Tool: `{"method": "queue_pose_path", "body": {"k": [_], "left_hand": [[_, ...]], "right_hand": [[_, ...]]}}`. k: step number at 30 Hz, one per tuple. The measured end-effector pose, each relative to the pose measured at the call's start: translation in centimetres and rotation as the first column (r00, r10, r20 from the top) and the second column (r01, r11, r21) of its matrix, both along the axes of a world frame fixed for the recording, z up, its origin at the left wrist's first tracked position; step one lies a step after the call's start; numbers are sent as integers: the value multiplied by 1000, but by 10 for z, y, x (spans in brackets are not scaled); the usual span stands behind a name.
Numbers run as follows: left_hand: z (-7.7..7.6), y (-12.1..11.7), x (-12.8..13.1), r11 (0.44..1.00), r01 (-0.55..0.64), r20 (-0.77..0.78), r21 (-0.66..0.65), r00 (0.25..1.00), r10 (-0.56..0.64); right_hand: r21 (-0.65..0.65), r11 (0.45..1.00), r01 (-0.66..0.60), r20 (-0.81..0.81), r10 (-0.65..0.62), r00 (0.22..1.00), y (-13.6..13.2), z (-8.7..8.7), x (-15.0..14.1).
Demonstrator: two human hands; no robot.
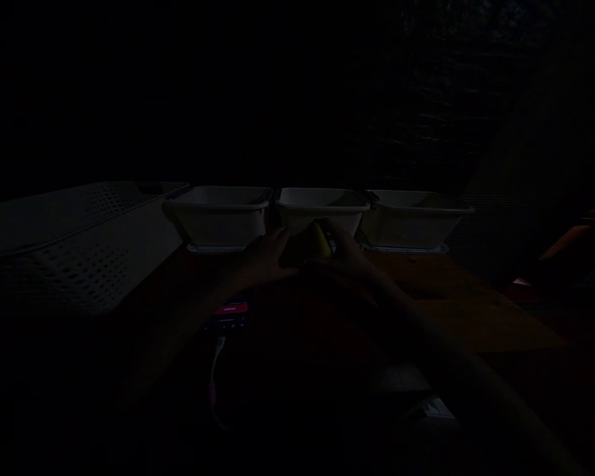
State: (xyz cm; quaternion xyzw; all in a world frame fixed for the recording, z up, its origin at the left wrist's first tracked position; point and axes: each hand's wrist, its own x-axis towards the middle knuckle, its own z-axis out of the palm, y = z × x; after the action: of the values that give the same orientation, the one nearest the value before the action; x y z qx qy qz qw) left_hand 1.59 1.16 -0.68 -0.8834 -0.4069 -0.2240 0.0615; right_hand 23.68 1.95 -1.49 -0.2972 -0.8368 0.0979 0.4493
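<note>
The scene is very dark. My left hand (pixel 268 256) and my right hand (pixel 346 254) meet over a wooden table (pixel 476 311), just in front of the middle of three white bins. Between them sits a small yellowish object (pixel 321 241), with fingers of both hands curled against it. What the object is cannot be made out. Behind the hands stand the left bin (pixel 221 218), the middle bin (pixel 322 201) and the right bin (pixel 411 221) in a row.
A large white perforated basket (pixel 79 244) lies at the left. A phone (pixel 229 315) with a lit screen lies near my left forearm, a cable (pixel 214 370) running from it toward me. Dim shapes show at the far right.
</note>
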Motion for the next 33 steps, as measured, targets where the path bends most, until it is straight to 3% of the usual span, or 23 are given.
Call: {"method": "queue_pose_path", "body": {"k": [5, 13, 33], "left_hand": [[-1, -3, 3, 1000, -4, -10, -8, 1000, 4], [3, -2, 2, 998, 35, 50, -46, 998, -32], [2, -2, 2, 994, 21, 29, -111, 999, -18]], "right_hand": [[53, 998, 19, 14, -20, 1000, 8, -6, 4], [2, 1000, 19, 17, -19, 1000, 0, 0, -1], [5, 1000, 4, 68, -4, 998, 2, -3, -1]]}}
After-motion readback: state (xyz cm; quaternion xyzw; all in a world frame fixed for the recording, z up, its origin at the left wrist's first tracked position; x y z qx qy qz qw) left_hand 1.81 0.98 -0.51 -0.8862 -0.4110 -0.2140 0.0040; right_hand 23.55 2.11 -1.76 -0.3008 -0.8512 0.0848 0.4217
